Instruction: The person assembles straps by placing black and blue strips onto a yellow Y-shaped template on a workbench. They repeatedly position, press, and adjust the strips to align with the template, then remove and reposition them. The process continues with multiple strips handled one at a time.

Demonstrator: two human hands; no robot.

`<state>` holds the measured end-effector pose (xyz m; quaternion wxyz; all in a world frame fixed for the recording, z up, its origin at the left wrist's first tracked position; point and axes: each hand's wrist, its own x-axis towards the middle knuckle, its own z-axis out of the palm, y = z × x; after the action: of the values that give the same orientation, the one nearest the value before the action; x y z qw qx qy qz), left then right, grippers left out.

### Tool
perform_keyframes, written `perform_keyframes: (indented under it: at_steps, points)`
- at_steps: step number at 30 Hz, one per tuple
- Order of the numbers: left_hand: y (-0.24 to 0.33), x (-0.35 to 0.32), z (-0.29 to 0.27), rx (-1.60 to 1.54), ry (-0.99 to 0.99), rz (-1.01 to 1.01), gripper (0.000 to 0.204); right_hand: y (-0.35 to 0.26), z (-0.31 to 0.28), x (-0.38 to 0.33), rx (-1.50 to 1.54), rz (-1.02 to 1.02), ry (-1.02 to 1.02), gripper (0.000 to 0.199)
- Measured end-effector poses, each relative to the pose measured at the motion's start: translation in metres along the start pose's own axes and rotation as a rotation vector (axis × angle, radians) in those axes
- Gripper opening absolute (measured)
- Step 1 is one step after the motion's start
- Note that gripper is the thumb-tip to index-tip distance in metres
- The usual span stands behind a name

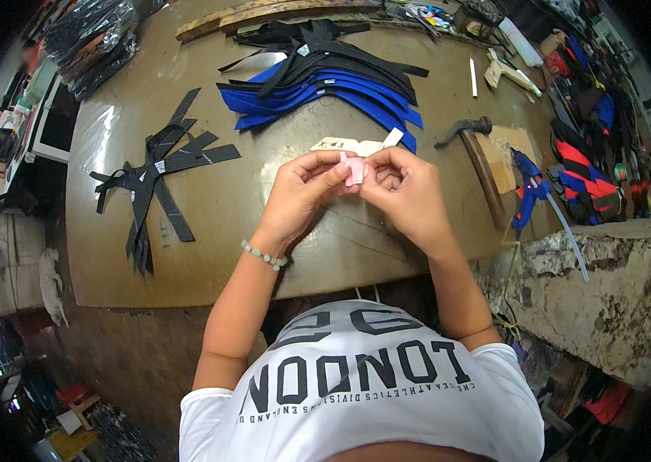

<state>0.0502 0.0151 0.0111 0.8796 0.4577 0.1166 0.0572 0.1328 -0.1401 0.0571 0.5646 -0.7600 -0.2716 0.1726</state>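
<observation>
Between my two hands is a small pink slip, perhaps paper or cloth; its material is hard to make out. My left hand pinches its left edge between thumb and finger. On the other side my right hand grips the right edge the same way. Just beyond the fingers lies a cream card piece with pen marks, partly hidden by my hands. Farther off, blue fabric strips are stacked in curved layers, with black straps heaped on top.
Crossed black straps lie on the table at left. To the right are a hammer, a cardboard piece and a blue glue gun with a glue stick. Wooden bars edge the far side.
</observation>
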Motion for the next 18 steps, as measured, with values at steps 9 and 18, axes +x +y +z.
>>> perform_keyframes:
  at_steps: [9,18]
  points:
    - [-0.008,0.004,0.016,0.257,0.1,0.156,0.027,0.013,-0.001,-0.005,-0.11,-0.102,0.093,0.017]
    - [0.002,0.001,0.009,0.134,0.094,0.004,0.025,0.021,-0.025,-0.012,-0.102,0.049,0.155,0.012]
